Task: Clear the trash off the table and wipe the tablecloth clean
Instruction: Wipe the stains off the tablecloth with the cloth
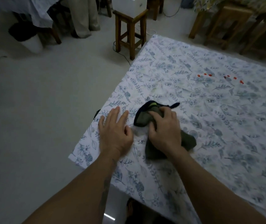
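A desk draped in a white tablecloth [193, 97] with a blue leaf print stands on a pale grey floor [48, 97], with a wooden stool [129, 28] beyond its far corner. The right hand [164, 126] bunches a dark green rag [151, 120] near the desk's left edge, fingers clenched into it, while the left hand [114, 131] lies spread flat just beside it. Small red bits [209, 75] lie scattered well apart, farther across the cloth; no writing is legible.

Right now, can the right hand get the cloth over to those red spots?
Probably yes. The right hand grips the dark cloth, and only bare tablecloth lies between it and the red spots, though they sit farther across the table.
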Tool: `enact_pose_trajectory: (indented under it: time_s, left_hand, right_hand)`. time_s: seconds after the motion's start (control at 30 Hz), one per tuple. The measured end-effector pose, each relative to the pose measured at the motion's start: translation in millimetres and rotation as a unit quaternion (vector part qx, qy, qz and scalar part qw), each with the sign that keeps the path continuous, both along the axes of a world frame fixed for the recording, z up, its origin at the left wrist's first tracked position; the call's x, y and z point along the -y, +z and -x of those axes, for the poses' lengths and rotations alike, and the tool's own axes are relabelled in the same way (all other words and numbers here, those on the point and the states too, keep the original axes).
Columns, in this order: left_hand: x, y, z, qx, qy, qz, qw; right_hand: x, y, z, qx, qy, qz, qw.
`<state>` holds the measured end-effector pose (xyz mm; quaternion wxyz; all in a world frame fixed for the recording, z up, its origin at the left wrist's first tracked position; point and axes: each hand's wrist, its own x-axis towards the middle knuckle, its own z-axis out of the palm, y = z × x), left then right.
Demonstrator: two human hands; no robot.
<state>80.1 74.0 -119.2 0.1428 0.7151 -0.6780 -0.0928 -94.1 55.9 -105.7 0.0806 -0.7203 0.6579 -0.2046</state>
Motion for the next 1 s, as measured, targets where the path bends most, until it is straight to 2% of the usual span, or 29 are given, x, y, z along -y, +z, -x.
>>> enact_pose_trajectory:
  time_s: [0.13,0.3,0.47,0.53,0.63,0.77,0.83,1.0]
  left_hand:
    - [1,0,2,0.0,-0.001,0.005,1.0]
    - [1,0,2,0.002,0.003,0.005,1.0]
    - [-1,3,-2,-0.003,-0.002,-0.007,1.0]
    - [-2,6,-4,-0.018,-0.011,-0.019,1.0]
    - [-4,7,-10,-0.036,-0.006,-0.036,0.999]
    - [-18,3,-51,-0.04,0.13,-0.036,0.99]
    - [-28,-5,-72,-0.046,0.132,-0.013,0.99]
    - [-34,-12,-79,-0.099,0.099,0.06,0.988]
  right_hand:
    - [32,0,35,-0.03,-0.05,0.002,0.998]
    - [24,10,105,-0.066,-0.197,-0.049,0.977]
    - [-25,16,117,-0.027,-0.194,-0.103,0.975]
    - [-46,17,99,-0.01,-0.15,-0.104,0.983]
    - [-70,16,55,-0.009,-0.015,-0.099,0.995]
    - [-87,16,-9,-0.035,0.148,-0.079,0.985]
    - [-88,14,-34,-0.071,0.208,-0.073,0.973]
    - [-42,8,-68,-0.125,0.258,-0.051,0.957]
